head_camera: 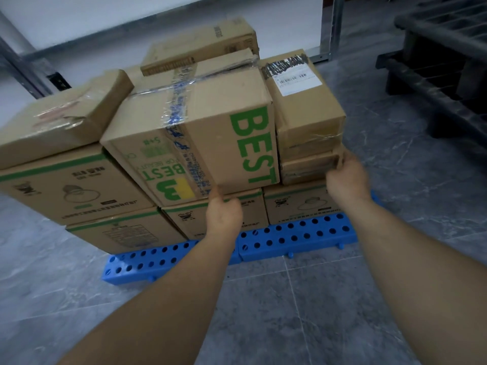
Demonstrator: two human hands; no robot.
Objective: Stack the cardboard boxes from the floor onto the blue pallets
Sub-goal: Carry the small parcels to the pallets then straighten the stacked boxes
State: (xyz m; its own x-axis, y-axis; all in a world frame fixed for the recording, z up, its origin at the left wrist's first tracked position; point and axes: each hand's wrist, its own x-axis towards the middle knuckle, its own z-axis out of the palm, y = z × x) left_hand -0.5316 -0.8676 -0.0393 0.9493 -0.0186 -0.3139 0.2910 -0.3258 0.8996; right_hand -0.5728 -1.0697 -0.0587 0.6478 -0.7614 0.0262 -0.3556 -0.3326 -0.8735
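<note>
Several cardboard boxes are stacked on two blue perforated pallets [295,238] lying on the floor. A large box printed with green "BEST" [200,133] sits askew on the upper layer. My left hand [224,214] touches its lower front corner, fingers curled under the edge. To the right, a small flat box [305,167] lies beneath a labelled box [303,101]. My right hand [347,177] grips the right end of the small flat box. A flat taped box [63,119] rests on the left stack.
A dark plastic pallet stack [442,56] stands at the right. A metal rack leg [329,30] rises behind the boxes, and a slanted metal frame [21,72] is at the left. Grey tiled floor [263,299] lies in front of the pallets.
</note>
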